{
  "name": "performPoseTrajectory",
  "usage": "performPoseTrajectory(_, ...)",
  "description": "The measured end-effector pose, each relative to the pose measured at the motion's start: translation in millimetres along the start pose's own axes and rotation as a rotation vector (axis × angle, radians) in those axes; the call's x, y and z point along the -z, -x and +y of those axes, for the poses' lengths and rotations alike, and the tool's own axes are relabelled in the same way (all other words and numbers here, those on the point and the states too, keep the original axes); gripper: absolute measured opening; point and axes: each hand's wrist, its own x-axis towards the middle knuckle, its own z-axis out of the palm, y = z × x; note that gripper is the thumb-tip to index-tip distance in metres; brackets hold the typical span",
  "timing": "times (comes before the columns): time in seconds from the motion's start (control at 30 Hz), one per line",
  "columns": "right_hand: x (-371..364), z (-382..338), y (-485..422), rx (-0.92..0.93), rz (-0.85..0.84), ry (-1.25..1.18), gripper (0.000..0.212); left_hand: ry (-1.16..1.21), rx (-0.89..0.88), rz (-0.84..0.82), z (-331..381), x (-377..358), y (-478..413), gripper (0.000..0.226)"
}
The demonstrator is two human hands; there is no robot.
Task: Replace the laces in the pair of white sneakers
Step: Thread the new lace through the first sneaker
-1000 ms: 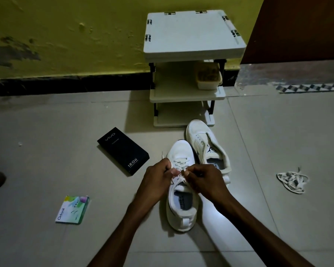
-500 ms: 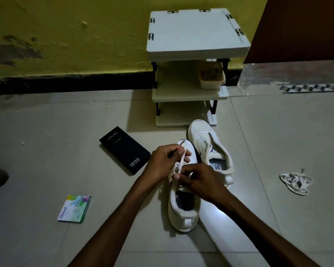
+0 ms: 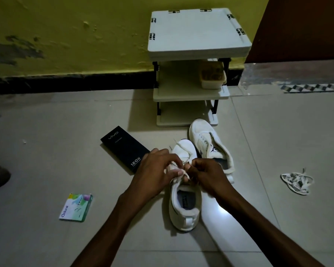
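Now, left hand (image 3: 154, 170) and right hand (image 3: 207, 175) pinching white lace (image 3: 178, 145) above near sneaker (image 3: 184, 207), fingers (image 3: 163, 153) curled; second sneaker (image 3: 210, 143) just beside, loose laces (image 3: 297, 182) well apart

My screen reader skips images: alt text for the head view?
Left hand and right hand pinch a white lace over the nearer sneaker on a tiled floor. The second sneaker lies beside it; a black box left, loose laces right.

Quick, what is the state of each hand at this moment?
Left hand: closed, pinching the white lace over the near sneaker.
Right hand: closed, pinching the same lace.
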Motion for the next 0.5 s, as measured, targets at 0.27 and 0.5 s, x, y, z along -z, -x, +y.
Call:
performPoseTrajectory(0.27,2.5,1.1,-0.1,0.000,-0.020,-0.077,0.040,-0.310,-0.049,-0.004,9.8,9.4,-5.8,0.020)
performPoseTrajectory(0.5,4.6,5.0,0.2,0.106,-0.054,-0.089,0.038,-0.229,0.161,-0.059,14.3,4.6,-13.2,0.018)
